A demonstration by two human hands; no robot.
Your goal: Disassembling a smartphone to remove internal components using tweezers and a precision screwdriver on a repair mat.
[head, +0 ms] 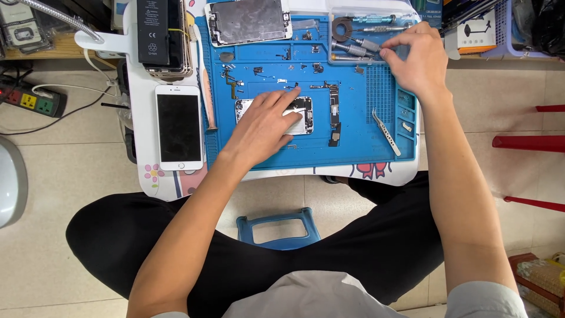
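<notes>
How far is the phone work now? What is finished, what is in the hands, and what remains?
Done: the phone is opened, with its metal plate, battery and small parts spread over the blue mat. In hand: the left hand rests on the open phone housing, while the right hand touches the screwdrivers. Left: the white screen lies apart, and the tweezers lie unused.

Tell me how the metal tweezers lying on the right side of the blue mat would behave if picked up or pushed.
The tweezers look thin and all metal, so probably light and stiff. They lie flat on the blue mat, so they would likely slide or pivot, not roll. The fine pointed tips may bend if dropped.
</notes>
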